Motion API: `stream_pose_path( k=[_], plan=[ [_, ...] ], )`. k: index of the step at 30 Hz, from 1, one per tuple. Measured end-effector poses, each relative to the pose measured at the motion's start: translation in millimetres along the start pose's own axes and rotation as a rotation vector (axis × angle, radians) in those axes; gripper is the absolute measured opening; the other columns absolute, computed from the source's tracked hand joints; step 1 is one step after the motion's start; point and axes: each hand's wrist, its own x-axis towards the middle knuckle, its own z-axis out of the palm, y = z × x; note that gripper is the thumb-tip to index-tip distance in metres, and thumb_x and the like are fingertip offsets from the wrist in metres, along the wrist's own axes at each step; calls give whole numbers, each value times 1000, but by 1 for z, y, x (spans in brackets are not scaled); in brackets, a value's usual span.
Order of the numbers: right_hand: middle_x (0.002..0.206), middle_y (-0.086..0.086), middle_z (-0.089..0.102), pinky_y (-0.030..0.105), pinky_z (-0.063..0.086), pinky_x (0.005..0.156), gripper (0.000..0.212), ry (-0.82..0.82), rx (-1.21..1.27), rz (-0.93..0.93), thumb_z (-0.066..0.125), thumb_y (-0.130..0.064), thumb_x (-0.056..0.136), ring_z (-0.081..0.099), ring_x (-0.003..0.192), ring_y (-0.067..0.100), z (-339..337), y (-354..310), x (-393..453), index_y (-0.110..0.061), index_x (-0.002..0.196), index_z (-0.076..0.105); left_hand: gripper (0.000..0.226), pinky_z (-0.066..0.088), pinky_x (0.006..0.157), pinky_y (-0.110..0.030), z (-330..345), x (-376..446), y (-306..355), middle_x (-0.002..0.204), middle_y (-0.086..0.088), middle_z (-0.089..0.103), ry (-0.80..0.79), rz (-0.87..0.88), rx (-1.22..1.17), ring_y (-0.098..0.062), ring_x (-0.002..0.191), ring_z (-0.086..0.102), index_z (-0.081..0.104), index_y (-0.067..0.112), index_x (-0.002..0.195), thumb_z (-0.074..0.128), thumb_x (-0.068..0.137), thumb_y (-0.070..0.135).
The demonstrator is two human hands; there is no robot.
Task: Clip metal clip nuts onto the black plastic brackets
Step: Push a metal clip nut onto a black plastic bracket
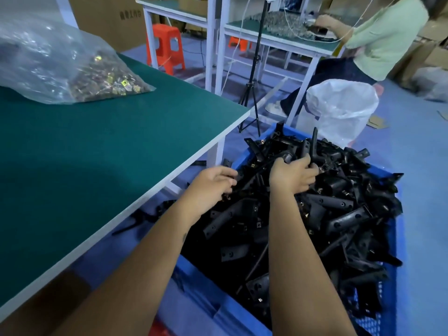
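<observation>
Head view: both hands were down in the blue crate point(238, 161), beside the green table point(97, 154).
Brackets: black plastic brackets point(339, 204) heaped in the crate.
Right hand point(292, 175): fingers curled round a bracket on top of the heap.
Left hand point(213, 184): fingers curled into brackets at the crate's near-table rim.
Clip nuts: bag of clip nuts point(60, 61) on the table, well apart from the crate.
Handling: brackets likely light, stiff, tangle-prone; grab by the long arm.
</observation>
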Motion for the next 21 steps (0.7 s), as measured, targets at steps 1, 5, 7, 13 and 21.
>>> stream_pose_path(
  k=[1, 5, 7, 13, 21],
  plan=[
    [155, 13, 19, 45, 21, 114, 61, -18, 21, -80, 59, -19, 92, 24, 139, 33, 8, -11, -12, -16, 148, 33, 23, 51, 86, -28, -6, -1, 10, 99, 12, 72, 12, 26, -32, -7, 94, 68, 65, 33, 102, 50, 101, 16],
    [145, 10, 32, 43, 24, 108, 50, -141, 105, -407, 62, -18, 89, 33, 130, 31, 41, -60, -72, -16, 136, 47, 24, 53, 72, -20, -53, -9, 52, 85, 11, 75, 88, 173, -183, -5, 77, 69, 66, 28, 100, 47, 103, 14],
    [142, 9, 35, 40, 22, 107, 46, -221, 144, -532, 62, -18, 89, 33, 129, 29, 56, -84, -106, -17, 133, 49, 24, 52, 66, -19, -86, -18, 60, 84, 7, 75, 193, 223, -225, -6, 75, 69, 68, 26, 101, 47, 103, 14],
    [134, 7, 42, 34, 22, 103, 43, -507, 173, -797, 61, -19, 87, 37, 125, 27, 100, -138, -216, -17, 129, 56, 31, 47, 73, -24, -185, -55, 22, 83, 9, 71, 651, 167, -200, -6, 76, 65, 66, 30, 90, 45, 100, 9],
    [128, 2, 43, 33, 23, 103, 36, -896, 143, -1118, 58, -23, 90, 38, 122, 22, 151, -169, -353, -21, 125, 58, 35, 48, 61, -10, -304, -146, -26, 76, -1, 66, 1130, 272, -132, 3, 60, 63, 65, 16, 87, 41, 97, -7]
  ],
)
